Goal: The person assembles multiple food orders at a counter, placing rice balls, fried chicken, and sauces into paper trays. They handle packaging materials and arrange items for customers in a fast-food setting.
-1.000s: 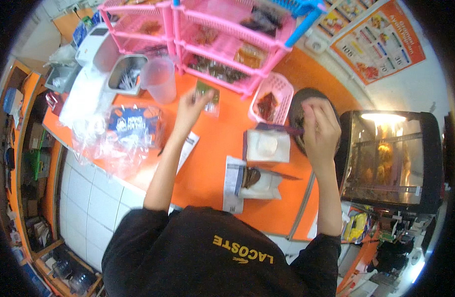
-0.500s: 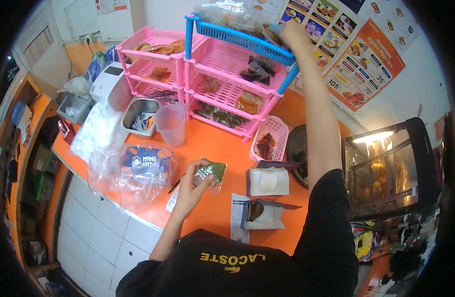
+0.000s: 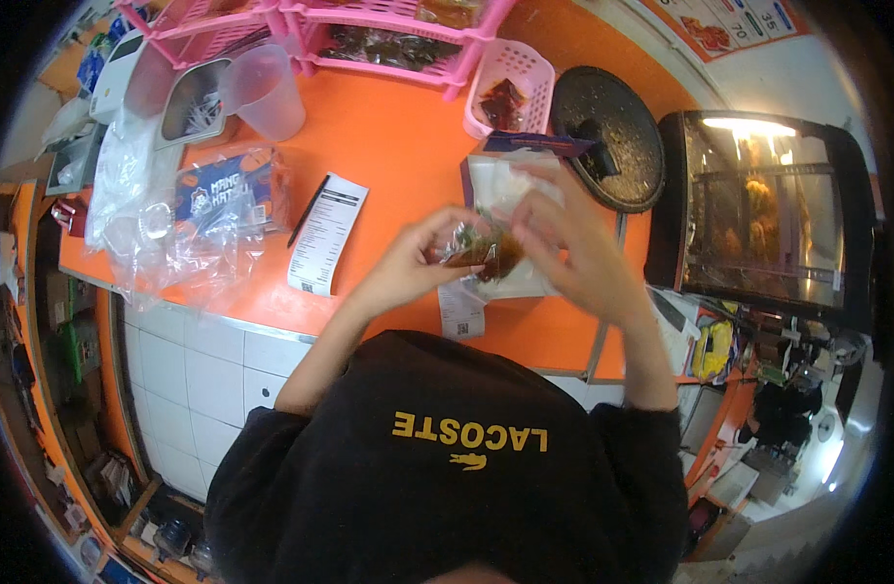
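Both hands up over orange counter | L hand + R hand fingers pinching small clear sachet w/ dark filling, held betw. them above white bag on counter | receipt on counter left of hands | black round lid on counter behind R hand

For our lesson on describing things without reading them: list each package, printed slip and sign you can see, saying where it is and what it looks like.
Small clear sachet: held in both hands, dark and green contents.
White bag: on the counter behind the hands, with a purple strip.
Receipt slip: counter, left of the hands, long, white.
Blue-printed clear bag: counter's left end, crumpled.
Wall poster: top right, orange and white.
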`<state>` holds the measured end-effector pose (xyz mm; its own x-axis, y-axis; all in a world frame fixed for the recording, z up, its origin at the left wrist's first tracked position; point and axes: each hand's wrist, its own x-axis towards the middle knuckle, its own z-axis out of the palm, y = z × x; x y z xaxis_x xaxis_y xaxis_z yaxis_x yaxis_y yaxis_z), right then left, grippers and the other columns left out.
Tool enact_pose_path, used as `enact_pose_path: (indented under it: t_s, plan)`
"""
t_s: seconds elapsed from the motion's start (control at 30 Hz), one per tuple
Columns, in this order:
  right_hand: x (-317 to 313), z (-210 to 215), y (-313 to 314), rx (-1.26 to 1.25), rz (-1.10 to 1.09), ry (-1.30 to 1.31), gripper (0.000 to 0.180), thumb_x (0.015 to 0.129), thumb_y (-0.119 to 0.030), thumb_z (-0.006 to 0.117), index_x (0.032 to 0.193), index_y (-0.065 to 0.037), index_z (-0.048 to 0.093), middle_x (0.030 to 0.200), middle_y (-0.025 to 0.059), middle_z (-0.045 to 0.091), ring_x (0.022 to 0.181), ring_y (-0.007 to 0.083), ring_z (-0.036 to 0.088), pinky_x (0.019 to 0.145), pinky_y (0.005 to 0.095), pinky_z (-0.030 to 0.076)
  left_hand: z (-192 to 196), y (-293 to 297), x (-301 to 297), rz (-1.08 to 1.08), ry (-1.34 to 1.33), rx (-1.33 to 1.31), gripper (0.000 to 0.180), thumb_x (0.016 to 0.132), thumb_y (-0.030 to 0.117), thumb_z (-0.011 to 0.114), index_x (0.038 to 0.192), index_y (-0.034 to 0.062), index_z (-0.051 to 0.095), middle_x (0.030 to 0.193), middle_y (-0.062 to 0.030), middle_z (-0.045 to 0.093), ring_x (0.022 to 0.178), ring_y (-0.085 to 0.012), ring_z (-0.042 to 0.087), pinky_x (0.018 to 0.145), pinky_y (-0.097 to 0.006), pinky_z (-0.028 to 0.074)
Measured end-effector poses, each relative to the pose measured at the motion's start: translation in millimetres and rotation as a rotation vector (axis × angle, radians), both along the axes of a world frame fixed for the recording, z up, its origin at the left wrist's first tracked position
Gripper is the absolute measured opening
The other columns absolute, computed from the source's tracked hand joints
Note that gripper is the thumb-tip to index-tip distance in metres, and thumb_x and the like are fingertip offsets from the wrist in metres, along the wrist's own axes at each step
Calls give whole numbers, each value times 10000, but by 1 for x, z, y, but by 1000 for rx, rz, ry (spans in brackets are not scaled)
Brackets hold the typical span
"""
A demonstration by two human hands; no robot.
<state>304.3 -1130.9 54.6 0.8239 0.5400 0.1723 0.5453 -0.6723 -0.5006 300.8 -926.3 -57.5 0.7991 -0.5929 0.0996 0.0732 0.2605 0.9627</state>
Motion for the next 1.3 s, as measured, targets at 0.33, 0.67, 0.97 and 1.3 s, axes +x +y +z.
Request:
enact_pose_path:
  t_s: [0.33, 0.67, 0.97, 1.3]
  plan:
    - [-98, -183, -79, 684, -706, 629, 156, 951, -158, 529, 1029, -22, 522, 1021, 65, 597, 930, 164, 581, 777, 313, 468, -56, -50, -32, -2, -318, 343, 531, 791, 20, 638, 1243, 58, 362, 1178, -183, 479, 1144, -374, 498, 907, -431, 464]
    - [-104, -191, -43, -266, -537, -47, 176, 797, -94, 635, 955, -17, 632, 1032, 145, 547, 987, 345, 523, 815, 418, 435, -68, 15, 165, 728, -952, 636, 146, 828, 50, 516, 972, 34, 538, 944, -181, 558, 908, -378, 554, 786, -444, 472]
    - [-97, -191, -16, -307, -356, 132, 177, 822, -83, 617, 983, -15, 646, 971, 151, 561, 953, 339, 534, 835, 427, 437, -166, -1, 338, 781, -898, 1262, 541, 836, 363, 582, 1207, -27, 536, 1250, -293, 489, 1154, -428, 465, 993, -503, 373]
    - [-44, -95, -19, -30, -433, 236, 90, 838, -34, 609, 922, -17, 638, 893, 123, 638, 761, 257, 611, 677, 319, 489, -195, -6, 379, 800, -461, 1470, 415, 762, 344, 658, 1030, 28, 640, 1002, -188, 653, 915, -353, 637, 740, -460, 526]
